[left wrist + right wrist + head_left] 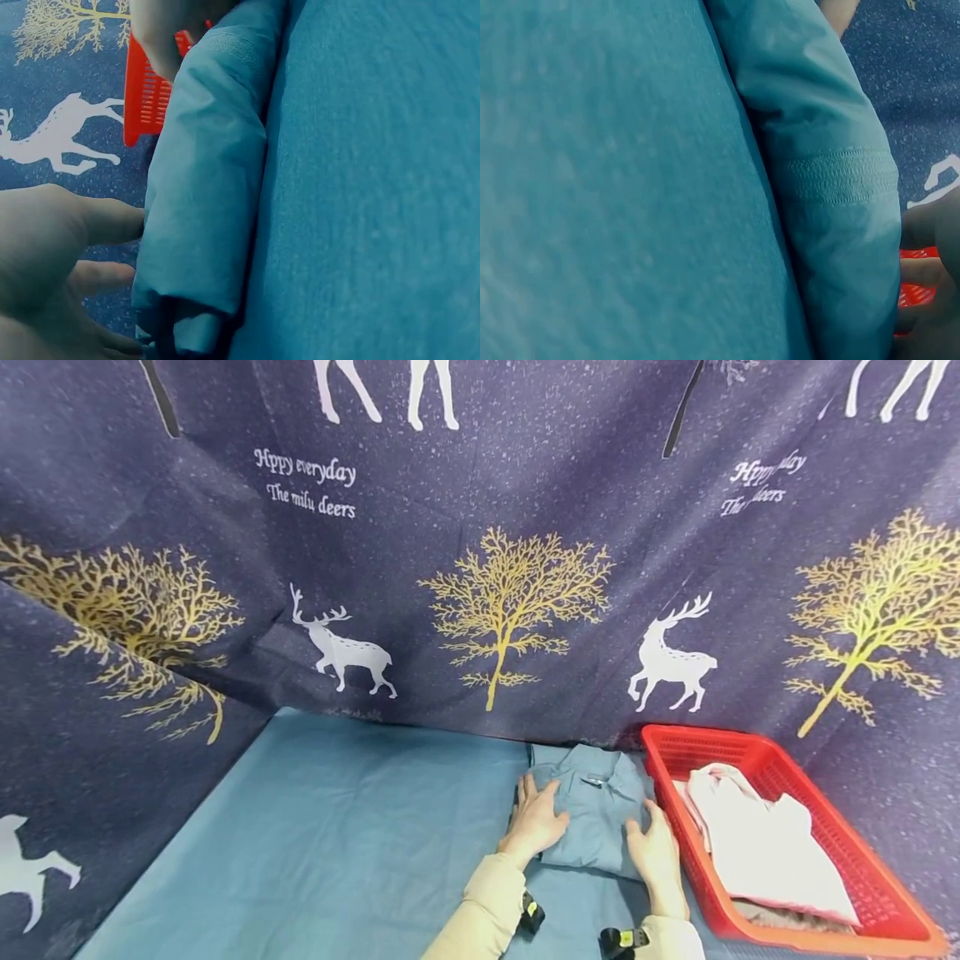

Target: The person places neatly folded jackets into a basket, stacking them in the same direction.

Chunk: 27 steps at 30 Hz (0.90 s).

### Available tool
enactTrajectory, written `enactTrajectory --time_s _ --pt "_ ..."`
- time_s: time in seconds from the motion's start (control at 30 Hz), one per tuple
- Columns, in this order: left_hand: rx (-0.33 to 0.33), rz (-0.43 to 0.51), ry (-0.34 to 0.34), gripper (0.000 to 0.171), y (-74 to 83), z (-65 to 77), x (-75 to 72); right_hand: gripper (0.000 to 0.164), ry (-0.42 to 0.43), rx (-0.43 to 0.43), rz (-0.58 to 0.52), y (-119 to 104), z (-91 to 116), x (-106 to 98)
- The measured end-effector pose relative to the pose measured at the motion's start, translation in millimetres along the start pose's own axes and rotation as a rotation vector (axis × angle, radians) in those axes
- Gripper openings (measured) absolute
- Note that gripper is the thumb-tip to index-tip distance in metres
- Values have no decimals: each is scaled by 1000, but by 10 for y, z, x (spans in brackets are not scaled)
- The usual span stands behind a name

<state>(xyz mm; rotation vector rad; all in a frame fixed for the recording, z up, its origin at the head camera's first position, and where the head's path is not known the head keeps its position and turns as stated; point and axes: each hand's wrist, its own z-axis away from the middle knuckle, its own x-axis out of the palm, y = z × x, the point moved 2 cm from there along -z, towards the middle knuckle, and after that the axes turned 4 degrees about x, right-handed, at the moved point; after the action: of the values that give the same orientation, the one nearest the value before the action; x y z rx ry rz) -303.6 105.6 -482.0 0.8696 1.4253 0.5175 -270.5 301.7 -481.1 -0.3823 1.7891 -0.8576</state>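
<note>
A folded blue-grey collared garment (596, 827) lies on the blue-covered table, its collar facing the far wall and a small label at the neck. My left hand (536, 818) rests at its left edge, fingers spread and fairly straight. At the opposite edge is my right hand (656, 852), with thumb and fingers touching the fabric. Seen from the left wrist, the thick folded edge (202, 180) of the garment stands beside my fingers. The right wrist view shows a stitched band (844, 176) across the fold, with my right fingers (922, 271) against its side.
Close on the right stands a red plastic basket (678, 839) holding folded white and pink clothing (772, 843). A dark blue curtain (450, 710) printed with deer and trees hangs along the table's back and left. Blue cloth (337, 843) covers the tabletop.
</note>
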Motion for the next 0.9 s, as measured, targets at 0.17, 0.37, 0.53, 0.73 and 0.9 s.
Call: enactTrajectory --time_s 0.17,0.37,0.53,0.73,0.9 --pt "-54 -30 -29 57 39 74 -76 53 -42 57 -3 40 -35 -4" --pt "3 -65 -50 53 -3 80 -100 55 -94 108 -120 48 -34 -11" --pt "37 29 -62 49 -41 40 -108 59 -204 152 -394 52 -22 -6" --pt "47 230 -26 52 -159 -26 -168 65 -280 181 -508 45 -11 17" --pt "-11 485 -92 50 -268 -25 -205 59 -215 168 -523 -5 -27 -34"
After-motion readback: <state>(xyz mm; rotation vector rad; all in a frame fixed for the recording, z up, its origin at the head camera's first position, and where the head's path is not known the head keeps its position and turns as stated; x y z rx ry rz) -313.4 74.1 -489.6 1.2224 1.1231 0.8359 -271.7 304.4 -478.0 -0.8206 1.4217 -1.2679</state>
